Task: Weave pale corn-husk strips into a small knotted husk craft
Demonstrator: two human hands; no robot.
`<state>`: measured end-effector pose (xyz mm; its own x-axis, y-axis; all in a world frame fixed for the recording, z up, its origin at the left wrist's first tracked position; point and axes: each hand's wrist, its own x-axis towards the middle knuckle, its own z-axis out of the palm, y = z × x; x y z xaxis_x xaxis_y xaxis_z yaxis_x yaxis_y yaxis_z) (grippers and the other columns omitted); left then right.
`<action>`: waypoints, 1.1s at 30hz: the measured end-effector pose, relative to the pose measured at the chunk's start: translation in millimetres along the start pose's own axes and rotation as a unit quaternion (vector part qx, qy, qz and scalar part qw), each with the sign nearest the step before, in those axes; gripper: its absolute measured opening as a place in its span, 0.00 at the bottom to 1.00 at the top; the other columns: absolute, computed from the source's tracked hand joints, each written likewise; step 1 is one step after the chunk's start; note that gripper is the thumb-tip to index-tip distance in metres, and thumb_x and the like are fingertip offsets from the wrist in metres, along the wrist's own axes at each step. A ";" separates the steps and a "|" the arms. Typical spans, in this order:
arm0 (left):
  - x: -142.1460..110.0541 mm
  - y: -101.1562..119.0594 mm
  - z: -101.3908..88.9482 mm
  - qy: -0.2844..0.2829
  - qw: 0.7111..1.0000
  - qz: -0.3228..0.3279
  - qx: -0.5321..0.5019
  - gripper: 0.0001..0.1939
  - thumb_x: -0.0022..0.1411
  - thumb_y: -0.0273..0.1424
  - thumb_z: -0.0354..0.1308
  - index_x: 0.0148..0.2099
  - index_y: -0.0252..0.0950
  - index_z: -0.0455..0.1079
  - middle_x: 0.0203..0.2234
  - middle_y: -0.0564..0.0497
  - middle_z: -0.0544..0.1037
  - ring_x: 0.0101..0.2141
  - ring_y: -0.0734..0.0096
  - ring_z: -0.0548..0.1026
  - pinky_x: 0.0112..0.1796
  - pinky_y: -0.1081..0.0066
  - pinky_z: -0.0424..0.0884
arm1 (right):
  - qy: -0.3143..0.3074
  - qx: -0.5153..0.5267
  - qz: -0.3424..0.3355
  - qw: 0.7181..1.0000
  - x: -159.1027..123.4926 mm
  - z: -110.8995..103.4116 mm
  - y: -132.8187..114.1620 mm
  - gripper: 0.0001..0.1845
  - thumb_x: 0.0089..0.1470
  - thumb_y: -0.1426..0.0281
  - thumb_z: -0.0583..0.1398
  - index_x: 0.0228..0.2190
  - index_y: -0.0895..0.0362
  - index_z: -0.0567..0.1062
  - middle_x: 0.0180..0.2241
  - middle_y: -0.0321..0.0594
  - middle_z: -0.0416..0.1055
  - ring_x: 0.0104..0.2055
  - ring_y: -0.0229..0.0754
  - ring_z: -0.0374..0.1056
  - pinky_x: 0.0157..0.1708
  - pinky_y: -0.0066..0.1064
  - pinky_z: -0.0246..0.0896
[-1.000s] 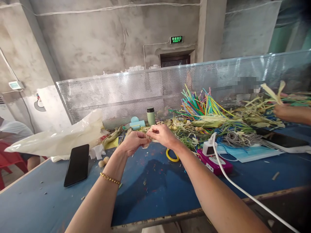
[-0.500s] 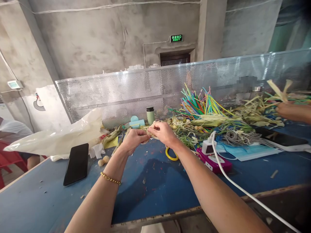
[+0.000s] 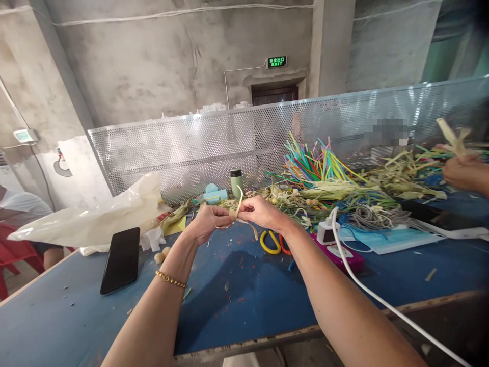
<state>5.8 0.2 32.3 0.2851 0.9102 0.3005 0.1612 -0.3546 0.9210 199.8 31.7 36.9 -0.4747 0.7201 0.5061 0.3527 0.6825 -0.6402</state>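
Note:
My left hand [image 3: 211,223] and my right hand [image 3: 263,211] meet above the middle of the blue table [image 3: 229,285], fingertips pinched close together. Between them is a pale corn husk strip [image 3: 240,196]; one thin end stands up and another pale piece hangs toward the table below my right hand. The fingers hide the middle of it. Under my right wrist lie scissors with a yellow handle loop [image 3: 270,250] and a red one, partly covered by my forearm. Behind my hands stands a green bottle [image 3: 237,183] with a black lid.
A phone [image 3: 120,261] and two wooden balls [image 3: 162,254] lie left, by a plastic bag [image 3: 95,216]. Dried husks [image 3: 397,176], colourful pipe cleaners [image 3: 317,163] and cords [image 3: 370,215] are heaped right, near a purple power strip [image 3: 344,255] with a white cable. A co-worker's hand [image 3: 464,171] holds husk.
The strip's thin end now stands up between my hands, and a pale piece hangs below. My right hand has shifted slightly right, uncovering the red scissor loop. The co-worker's hand has moved right.

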 end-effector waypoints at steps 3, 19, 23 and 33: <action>-0.3 -0.6 0.1 0.005 1.000 -0.007 0.000 0.12 0.47 0.34 0.69 0.19 0.35 0.73 0.17 0.53 0.69 0.22 0.76 0.60 0.26 0.70 0.55 | 0.009 -0.007 -0.010 1.000 0.3 1.2 0.8 0.03 0.49 0.77 0.64 0.25 0.61 0.79 0.24 0.37 0.74 0.28 0.36 0.66 0.29 0.27 0.58; 5.6 -6.9 0.6 0.082 0.996 -0.037 -0.014 0.11 0.42 0.33 0.68 0.16 0.34 0.71 0.14 0.53 0.69 0.18 0.78 0.61 0.22 0.72 0.54 | 0.079 -0.163 0.018 0.983 2.4 0.8 1.9 0.14 0.49 0.68 0.69 0.17 0.57 0.74 0.19 0.34 0.69 0.23 0.35 0.60 0.26 0.30 0.46; 5.0 -4.8 -1.8 0.100 0.994 -0.037 -0.012 0.10 0.41 0.32 0.68 0.17 0.34 0.72 0.14 0.53 0.68 0.18 0.78 0.61 0.21 0.72 0.54 | 0.069 -0.166 -0.013 0.984 2.4 -3.3 6.1 0.11 0.50 0.74 0.67 0.19 0.57 0.76 0.20 0.35 0.71 0.24 0.36 0.63 0.27 0.30 0.49; 5.9 -6.8 -12.6 0.119 0.990 -0.036 -0.072 0.11 0.39 0.32 0.70 0.18 0.31 0.73 0.17 0.50 0.70 0.20 0.77 0.64 0.22 0.72 0.57 | 0.238 -0.094 0.051 0.965 5.9 -22.7 19.9 0.09 0.54 0.66 0.65 0.27 0.58 0.80 0.29 0.46 0.79 0.31 0.44 0.72 0.32 0.33 0.61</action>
<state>-5.6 10.7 31.0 0.0442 0.9626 0.2671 0.0311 -0.2686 0.9627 222.3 52.3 40.2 -0.0209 0.7295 0.6836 0.5397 0.5839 -0.6065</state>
